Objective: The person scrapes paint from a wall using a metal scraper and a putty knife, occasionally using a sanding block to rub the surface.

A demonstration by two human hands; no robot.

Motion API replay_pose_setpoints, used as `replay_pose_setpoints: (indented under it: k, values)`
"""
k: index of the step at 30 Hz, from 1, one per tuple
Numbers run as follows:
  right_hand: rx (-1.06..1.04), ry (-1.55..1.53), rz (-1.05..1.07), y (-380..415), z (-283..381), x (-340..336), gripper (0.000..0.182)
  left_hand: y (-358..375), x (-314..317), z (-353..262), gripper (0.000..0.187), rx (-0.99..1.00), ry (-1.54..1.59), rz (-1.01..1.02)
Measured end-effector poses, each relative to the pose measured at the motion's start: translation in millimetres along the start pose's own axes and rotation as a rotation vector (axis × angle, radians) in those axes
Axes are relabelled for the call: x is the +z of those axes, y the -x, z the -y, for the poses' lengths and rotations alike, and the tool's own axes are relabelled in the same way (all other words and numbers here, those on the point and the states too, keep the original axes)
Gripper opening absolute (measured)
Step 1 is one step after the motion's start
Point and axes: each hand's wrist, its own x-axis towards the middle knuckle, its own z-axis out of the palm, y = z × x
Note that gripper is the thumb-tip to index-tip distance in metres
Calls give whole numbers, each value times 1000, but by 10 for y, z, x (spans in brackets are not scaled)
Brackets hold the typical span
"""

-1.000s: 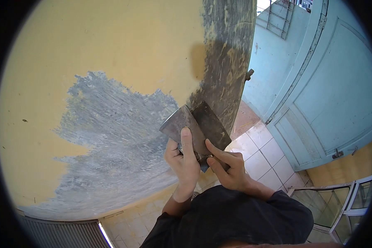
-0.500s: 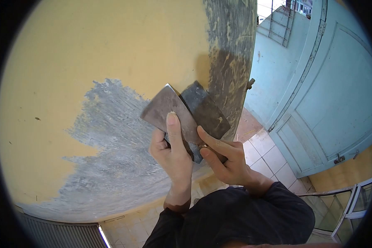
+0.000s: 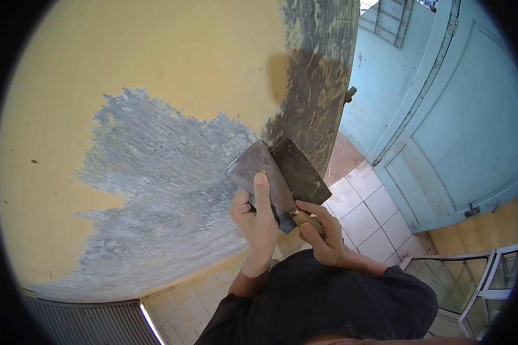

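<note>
My right hand is closed round the wooden handle of a putty knife, its broad worn steel blade angled up and left. My left hand is closed with its thumb flat on the front of that blade. Its other fingers curl behind, round a dark, wide flat blade that sticks out to the right behind the putty knife. How this second blade is gripped is mostly hidden. Both tools are in front of the wall, where yellow paint borders a patch of scraped grey.
A dark, scraped strip runs along the wall's right edge, with a small metal catch there. Beyond are a pale blue door and white floor tiles. Glazed frames lean at lower right; a ribbed grey shutter is at lower left.
Both hands and the two blades have shifted down and right in view, and more of the grey patch shows. My right index finger has come off the blade toward the wooden handle.
</note>
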Motion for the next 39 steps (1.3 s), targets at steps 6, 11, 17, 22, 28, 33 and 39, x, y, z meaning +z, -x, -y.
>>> replay_pose_setpoints:
  k: [6,11,17,22,28,33,39]
  values:
    - [-154,234,-80,-87,92,-22,41,9,5,42,27,-16,44,25]
    - [-241,288,-96,-134,64,-39,43,4,92,58,27,-4,89,-22]
    - [-269,338,-90,-242,78,-52,42,-59,71,44,27,19,72,4]
    - [-389,341,-68,-501,310,-69,42,-198,204,-163,30,120,69,-75]
    - [-308,285,-85,-335,231,-91,41,-109,191,-134,30,73,66,-76]
    - [-235,309,-66,-134,-8,-151,41,57,122,93,30,-30,33,-20]
    - [-261,301,-96,-177,-52,-116,40,29,144,61,29,-17,52,-4]
